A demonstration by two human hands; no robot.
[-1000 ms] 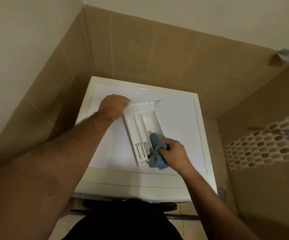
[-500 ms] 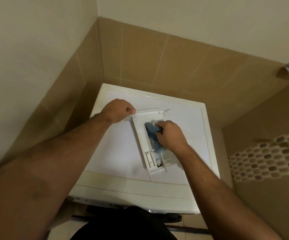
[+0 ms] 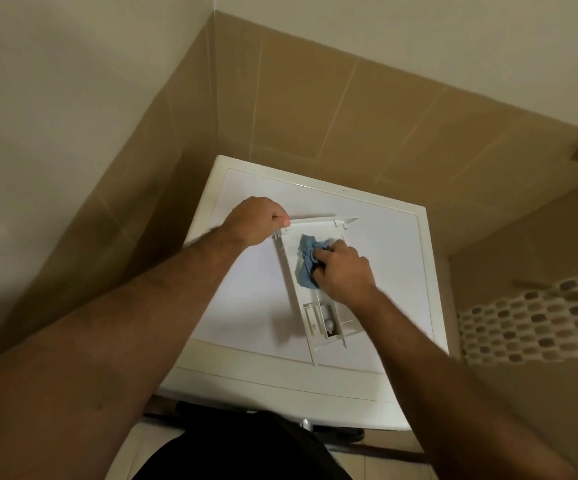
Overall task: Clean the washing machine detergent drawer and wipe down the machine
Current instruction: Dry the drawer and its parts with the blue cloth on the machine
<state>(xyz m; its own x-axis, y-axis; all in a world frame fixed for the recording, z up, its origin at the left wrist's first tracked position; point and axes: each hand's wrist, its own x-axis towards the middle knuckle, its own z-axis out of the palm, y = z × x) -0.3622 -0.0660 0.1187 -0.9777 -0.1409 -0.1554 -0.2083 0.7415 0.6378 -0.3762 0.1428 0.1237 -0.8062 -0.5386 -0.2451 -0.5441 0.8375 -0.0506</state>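
The drawer (image 3: 315,289) lies flat on top of the white machine (image 3: 246,289), its front panel turned toward the tiled wall (image 3: 315,98). The left hand (image 3: 254,225) grips the panel's left end, fingers curled around it. The right hand (image 3: 344,268) clutches a bunched blue cloth (image 3: 306,259) and presses it into the drawer's far compartment. The near compartments lie uncovered.

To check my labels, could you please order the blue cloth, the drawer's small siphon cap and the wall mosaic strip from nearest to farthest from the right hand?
1. Blue cloth: gripped in the right hand.
2. Siphon cap: drawer's near end, below the hand.
3. Mosaic strip: right-hand wall.
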